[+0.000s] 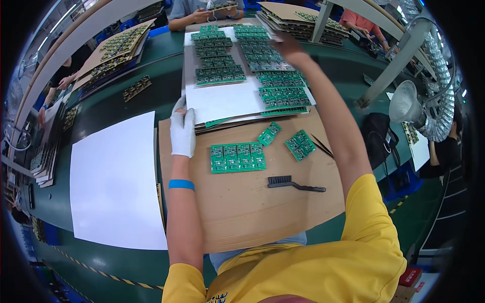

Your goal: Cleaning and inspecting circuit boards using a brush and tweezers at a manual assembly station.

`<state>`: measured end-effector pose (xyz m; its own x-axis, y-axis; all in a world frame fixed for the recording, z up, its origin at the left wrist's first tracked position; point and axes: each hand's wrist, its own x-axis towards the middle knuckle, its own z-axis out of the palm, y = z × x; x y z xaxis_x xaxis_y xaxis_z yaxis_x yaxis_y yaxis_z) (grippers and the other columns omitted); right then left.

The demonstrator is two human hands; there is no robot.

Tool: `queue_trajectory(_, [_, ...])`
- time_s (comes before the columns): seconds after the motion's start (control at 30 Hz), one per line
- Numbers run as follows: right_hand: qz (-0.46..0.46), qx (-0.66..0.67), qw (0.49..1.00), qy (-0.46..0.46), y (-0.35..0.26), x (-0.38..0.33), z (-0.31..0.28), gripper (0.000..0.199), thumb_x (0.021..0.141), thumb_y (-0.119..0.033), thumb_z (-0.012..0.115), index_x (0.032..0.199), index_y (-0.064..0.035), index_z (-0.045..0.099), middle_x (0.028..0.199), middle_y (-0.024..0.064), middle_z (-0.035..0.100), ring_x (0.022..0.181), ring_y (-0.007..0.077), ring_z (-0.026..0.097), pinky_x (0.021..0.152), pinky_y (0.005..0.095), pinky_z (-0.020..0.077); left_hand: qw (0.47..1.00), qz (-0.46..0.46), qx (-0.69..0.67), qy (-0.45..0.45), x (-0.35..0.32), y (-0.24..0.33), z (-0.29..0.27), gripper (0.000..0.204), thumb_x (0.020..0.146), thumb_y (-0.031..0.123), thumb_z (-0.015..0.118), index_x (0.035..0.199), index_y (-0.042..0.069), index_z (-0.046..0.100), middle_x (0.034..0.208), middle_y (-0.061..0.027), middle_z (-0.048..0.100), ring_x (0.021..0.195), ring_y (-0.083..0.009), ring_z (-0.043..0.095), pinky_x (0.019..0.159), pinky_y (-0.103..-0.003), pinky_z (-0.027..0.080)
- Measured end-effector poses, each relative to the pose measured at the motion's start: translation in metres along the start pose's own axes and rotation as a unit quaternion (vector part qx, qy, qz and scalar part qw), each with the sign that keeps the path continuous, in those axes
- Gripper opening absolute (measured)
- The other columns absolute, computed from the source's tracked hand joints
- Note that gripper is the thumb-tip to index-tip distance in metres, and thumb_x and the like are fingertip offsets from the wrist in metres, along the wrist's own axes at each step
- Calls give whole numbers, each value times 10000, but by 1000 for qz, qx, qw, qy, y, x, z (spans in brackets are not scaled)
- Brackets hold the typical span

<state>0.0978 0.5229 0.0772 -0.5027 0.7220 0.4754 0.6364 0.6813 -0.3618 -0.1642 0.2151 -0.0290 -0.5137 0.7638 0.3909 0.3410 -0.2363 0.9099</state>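
My left hand (pixel 183 129), in a white glove with a blue band at the wrist, grips the near left edge of a white board (pixel 222 103). Rows of green circuit boards (pixel 220 74) lie on that white board in two columns, with more sheets stacked under it. My right hand (pixel 292 49) reaches over the far right edge of the white board, beside the right column; its fingers are dark and smeared. Closer to me, on brown cardboard (pixel 227 212), lie a four-part green circuit panel (pixel 238 157), two smaller circuit boards (pixel 300 145), a black brush (pixel 295 185) and dark tweezers (pixel 323 145).
A blank white sheet (pixel 116 187) lies to the left on the green bench. Stacked boards with circuit panels (pixel 121 45) stand at the far left. A metal post (pixel 391 65) and a fume duct (pixel 440 91) rise at right. Across the bench a person holds a circuit panel (pixel 223 6).
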Motion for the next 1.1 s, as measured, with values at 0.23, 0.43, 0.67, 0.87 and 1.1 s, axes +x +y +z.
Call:
queue_trajectory(0.23, [99, -70, 958, -261, 156, -127, -33, 666, 1003, -482, 575, 1484, -36, 464, 1400, 299, 558, 1257, 445, 573, 1092, 480, 443, 1000, -5, -29, 9, 3, -3, 8, 196, 1026, 146, 549, 1112, -31, 552, 1509, -172, 526, 1326, -244, 541, 1116, -328, 387])
queue_trajectory(0.43, [144, -238, 959, -49, 114, -170, -52, 595, 1037, -369, 571, 1496, -9, 451, 1276, 290, 601, 1189, 417, 597, 1061, 461, 448, 988, 34, 143, 56, -2, 1, -15, 295, 954, 176, 673, 1149, -20, 568, 1470, -173, 554, 1292, -250, 557, 1108, -347, 405])
queue_trajectory(0.67, [-23, 246, 969, -3, -108, -298, -126, 682, 987, -335, 657, 1529, -2, 411, 1516, 190, 499, 1392, 308, 497, 1162, 406, 371, 976, -44, -77, -201, -107, 154, -26, 805, 712, 208, 921, 1389, 41, 519, 1470, -193, 514, 1308, -277, 534, 1077, -401, 456])
queue_trajectory(0.87, [-141, 269, 943, -134, -201, -382, -56, 707, 887, -301, 761, 1470, -32, 466, 1572, 195, 397, 1438, 412, 399, 1185, 496, 339, 915, -73, -301, -258, -217, 117, -6, 1193, 598, 42, 961, 1551, 167, 254, 1526, -189, 432, 1364, -302, 498, 1083, -458, 492])
queue_trajectory(1.1, [79, 45, 995, 33, -169, -395, -53, 371, 826, -36, 764, 1178, -12, 651, 1223, 168, 599, 1148, 364, 560, 985, 454, 464, 947, -136, -282, -75, -240, 105, -23, 1134, 631, 10, 945, 1528, 189, 275, 1515, -194, 440, 1352, -322, 512, 1071, -482, 513])
